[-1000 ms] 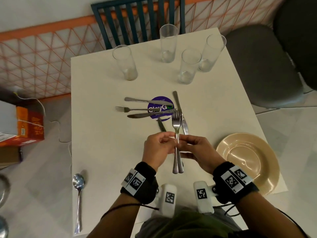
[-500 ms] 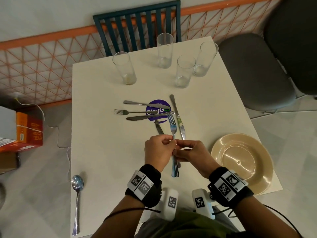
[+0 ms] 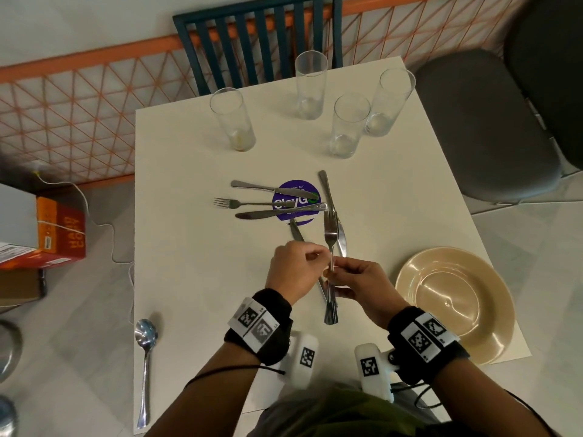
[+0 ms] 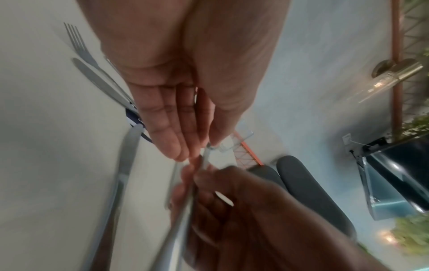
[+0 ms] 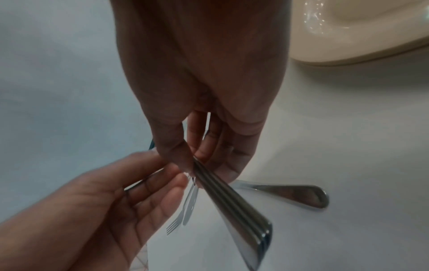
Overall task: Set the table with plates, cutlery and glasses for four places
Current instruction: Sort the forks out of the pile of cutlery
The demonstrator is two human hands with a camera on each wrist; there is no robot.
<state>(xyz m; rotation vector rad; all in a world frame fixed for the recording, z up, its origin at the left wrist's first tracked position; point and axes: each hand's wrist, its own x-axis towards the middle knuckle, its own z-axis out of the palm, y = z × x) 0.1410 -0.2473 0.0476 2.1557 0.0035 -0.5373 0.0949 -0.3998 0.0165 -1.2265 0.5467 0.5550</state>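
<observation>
Above the near middle of the white table, my right hand pinches a stack of forks by the handles, tines pointing away. In the right wrist view the right hand holds three handles stacked flat. My left hand pinches the same forks just beyond the right hand's hold; the left wrist view shows the left hand with thumb and fingertips on the neck. A beige plate lies at the front right. Several glasses stand at the back.
Loose knives and one fork lie crossed over a purple sticker mid-table. A spoon lies at the front left edge. A teal chair stands behind, a grey chair to the right, an orange box on the floor.
The fork handles, slightly splayed a second ago, now lie together in one stack. Both hands have stayed over the same spot.
</observation>
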